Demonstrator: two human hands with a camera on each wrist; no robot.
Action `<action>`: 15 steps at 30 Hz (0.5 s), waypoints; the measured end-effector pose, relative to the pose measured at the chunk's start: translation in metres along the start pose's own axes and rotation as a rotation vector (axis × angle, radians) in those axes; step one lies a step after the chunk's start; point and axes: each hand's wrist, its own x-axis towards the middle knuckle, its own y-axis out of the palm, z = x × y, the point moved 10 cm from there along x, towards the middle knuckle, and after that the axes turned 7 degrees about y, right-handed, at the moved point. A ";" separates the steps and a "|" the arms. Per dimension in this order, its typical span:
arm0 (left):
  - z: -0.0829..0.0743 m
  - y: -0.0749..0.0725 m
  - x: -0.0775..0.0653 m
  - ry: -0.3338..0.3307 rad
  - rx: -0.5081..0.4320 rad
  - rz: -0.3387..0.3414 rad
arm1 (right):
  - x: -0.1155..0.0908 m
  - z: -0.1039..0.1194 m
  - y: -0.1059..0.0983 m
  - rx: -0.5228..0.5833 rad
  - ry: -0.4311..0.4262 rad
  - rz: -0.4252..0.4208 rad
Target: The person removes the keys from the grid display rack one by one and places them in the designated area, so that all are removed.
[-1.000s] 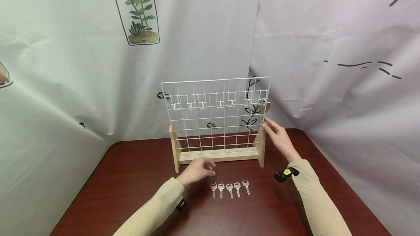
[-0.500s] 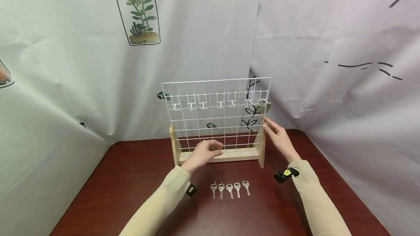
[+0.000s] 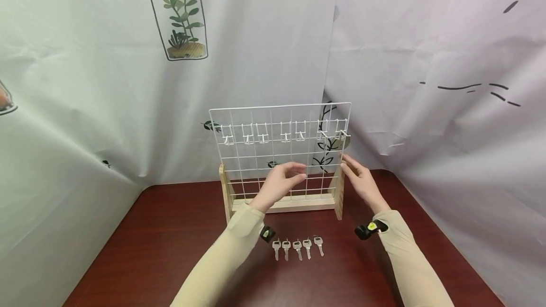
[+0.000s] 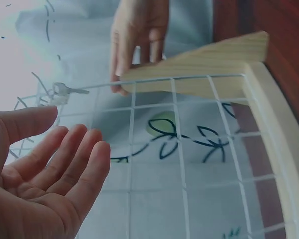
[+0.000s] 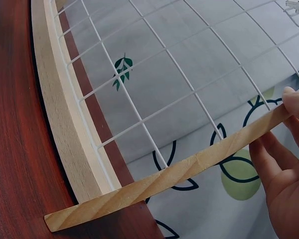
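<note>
A white wire grid rack [image 3: 264,158] stands on the table in a wooden base [image 3: 298,203]. Several white hooks [image 3: 263,137] hang along its upper part. My left hand [image 3: 281,184] is in front of the grid, holding nothing, its fingers [image 4: 89,174] loosely bent in the left wrist view. Beyond its thumb, a key-shaped silver piece [image 4: 67,89] shows by the hooks. At the right end, my right hand [image 3: 362,184] pinches the wooden side upright [image 5: 189,167] between thumb and fingers, as the right wrist view shows.
Several silver keys [image 3: 297,248] lie in a row on the dark red table [image 3: 170,240], in front of the rack. A pale printed cloth [image 3: 273,60] hangs close behind and along both sides.
My left hand has risen and moved right, from low beside the keys to the middle of the grid. The right hand keeps its hold on the upright. The keys lie as before.
</note>
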 end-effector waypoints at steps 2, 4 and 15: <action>-0.007 0.002 0.006 0.021 -0.006 -0.013 | 0.000 -0.001 -0.001 0.004 -0.001 -0.009; -0.013 0.003 0.011 0.041 -0.004 -0.028 | -0.001 -0.001 -0.002 -0.001 -0.014 -0.018; -0.024 0.014 0.031 0.038 -0.090 -0.092 | -0.001 0.000 0.000 0.007 -0.004 -0.004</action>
